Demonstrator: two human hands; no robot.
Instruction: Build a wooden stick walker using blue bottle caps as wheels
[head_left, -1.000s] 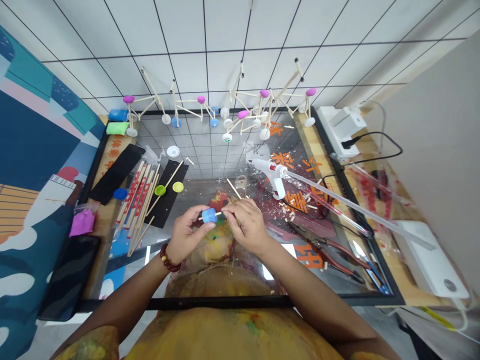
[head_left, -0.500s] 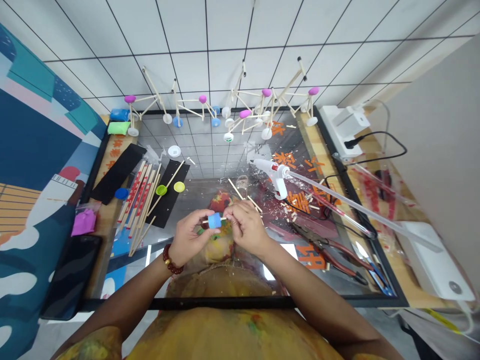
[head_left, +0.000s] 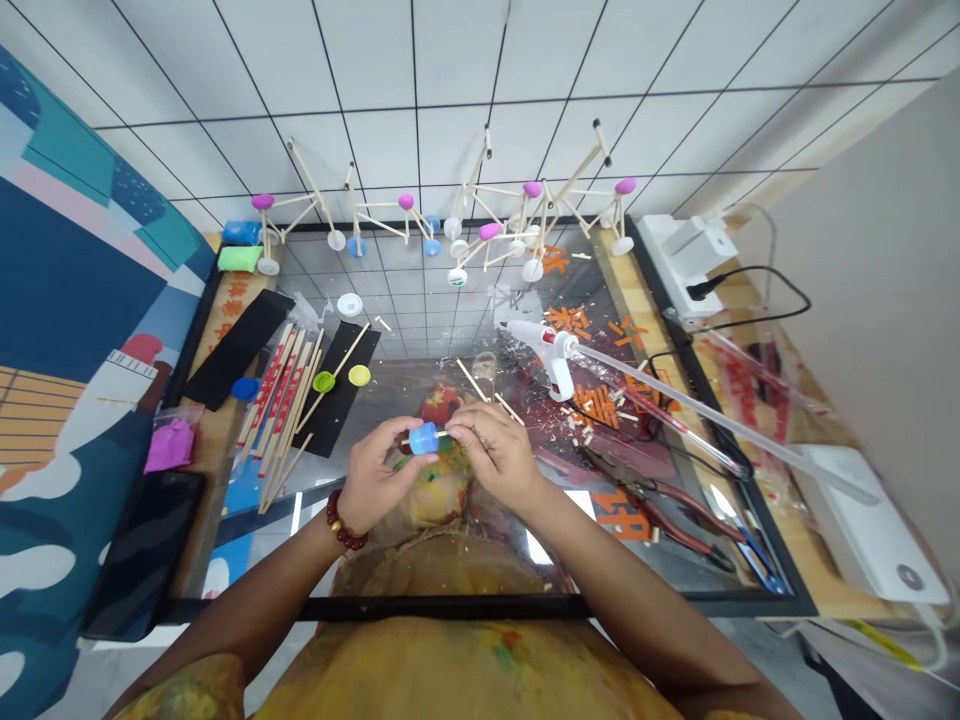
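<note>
Between my hands, over the near middle of the table, is a pair of blue bottle caps [head_left: 424,438] with a thin wooden stick [head_left: 442,434] running through them. My left hand [head_left: 377,470] pinches the caps between thumb and fingers. With its fingertips, my right hand [head_left: 495,450] grips the stick's right end. A short bit of the stick shows left of the caps. Beyond my right hand lie loose stick pieces [head_left: 472,380] and a clear round cap.
Bicycle-like stick models [head_left: 487,232] with cap wheels line the back wall. A glue gun [head_left: 551,355] lies right of centre, with pliers [head_left: 660,500] and a blue-handled knife [head_left: 757,550] nearby. Wooden sticks [head_left: 281,400], black strips [head_left: 238,348] and a phone [head_left: 142,555] are left.
The blue caps have shifted slightly left and tilted a little in my fingers. My right hand stays on the stick's end. The things on the table have not moved.
</note>
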